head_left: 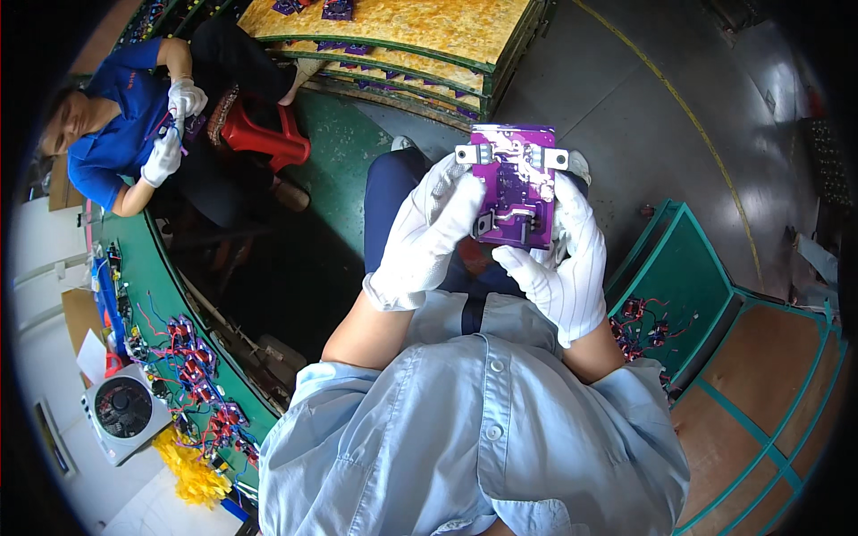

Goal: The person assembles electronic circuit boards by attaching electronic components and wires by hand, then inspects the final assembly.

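Board (pixel 511 189) points lengthwise away from the shirt (pixel 447 420).

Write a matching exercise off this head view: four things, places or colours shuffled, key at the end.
Column one
1. Circuit board
2. Stool
3. Left hand
4. Right hand

Column two
A. White-gloved, at the board's right edge
B. Red, near the co-worker
C. Purple, held up in front of the light blue shirt
D. White-gloved, at the board's left edge

Pairs: 1-C, 2-B, 3-D, 4-A
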The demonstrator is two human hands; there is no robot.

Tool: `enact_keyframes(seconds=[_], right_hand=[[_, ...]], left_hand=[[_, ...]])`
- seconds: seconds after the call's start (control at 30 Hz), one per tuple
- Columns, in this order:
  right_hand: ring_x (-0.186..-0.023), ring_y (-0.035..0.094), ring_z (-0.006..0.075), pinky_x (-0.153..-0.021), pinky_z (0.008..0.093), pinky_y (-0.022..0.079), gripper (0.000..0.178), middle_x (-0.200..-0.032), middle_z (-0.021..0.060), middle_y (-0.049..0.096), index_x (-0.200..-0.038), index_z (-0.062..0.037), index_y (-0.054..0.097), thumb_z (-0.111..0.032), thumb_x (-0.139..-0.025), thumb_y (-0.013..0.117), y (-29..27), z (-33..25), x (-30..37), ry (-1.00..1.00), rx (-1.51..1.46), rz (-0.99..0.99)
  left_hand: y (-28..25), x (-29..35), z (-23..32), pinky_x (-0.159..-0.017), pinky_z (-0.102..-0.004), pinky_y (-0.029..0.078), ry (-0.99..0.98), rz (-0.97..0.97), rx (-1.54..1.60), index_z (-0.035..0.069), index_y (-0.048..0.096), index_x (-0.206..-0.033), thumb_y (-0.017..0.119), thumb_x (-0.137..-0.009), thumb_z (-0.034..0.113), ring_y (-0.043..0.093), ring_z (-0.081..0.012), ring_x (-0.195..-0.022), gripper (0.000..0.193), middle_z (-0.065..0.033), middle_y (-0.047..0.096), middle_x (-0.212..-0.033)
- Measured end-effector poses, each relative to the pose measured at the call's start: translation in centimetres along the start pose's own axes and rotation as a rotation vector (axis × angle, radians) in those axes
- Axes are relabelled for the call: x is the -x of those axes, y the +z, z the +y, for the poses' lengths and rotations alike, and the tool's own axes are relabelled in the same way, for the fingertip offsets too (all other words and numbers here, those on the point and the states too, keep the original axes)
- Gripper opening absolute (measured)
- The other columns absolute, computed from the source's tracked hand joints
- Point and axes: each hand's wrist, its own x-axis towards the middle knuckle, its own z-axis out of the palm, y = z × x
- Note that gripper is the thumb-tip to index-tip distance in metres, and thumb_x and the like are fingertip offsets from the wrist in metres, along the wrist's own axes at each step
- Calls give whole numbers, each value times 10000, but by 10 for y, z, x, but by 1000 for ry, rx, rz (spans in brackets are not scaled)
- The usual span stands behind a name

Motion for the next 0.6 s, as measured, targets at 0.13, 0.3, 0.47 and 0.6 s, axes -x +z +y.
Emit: enact_keyframes(seconds=[0.13,0.3,0.47,0.6], right_hand=[[-864,550,136,-737,237,448,639,-1016,115,534,-1194,49,345,-117,-684,692,0,-5,2,80,-145,75],[-493,442,44,-420,166,366,489,-843,55,543,-1194,11,377,-129,-757,548,-11,-9,1,419,-486,65],[-489,446,49,-413,164,368,489,-820,55,539,-1201,8,369,-124,-761,537,-12,-3,0,387,-587,50],[-555,477,52,-458,163,393,522,-895,69,546,-1210,18,348,-93,-746,561,-8,-6,2,401,-441,66]], left_hand=[[-7,4,7,-662,-223,381,-102,-77,117,-14,414,-1178,258,-899,468,482,-117,-708,578,-46,541,-854],[-19,11,-4,-990,-388,226,-136,-170,271,80,417,-1210,298,-883,333,323,-156,-1191,430,-4,383,-1269],[-13,11,-6,-861,-333,354,-61,-99,149,59,416,-1206,279,-903,381,465,-168,-962,464,-86,477,-1101],[1,10,13,-742,-271,420,-196,-9,-203,31,404,-1213,338,-910,278,514,-134,-818,396,-86,515,-1007]])
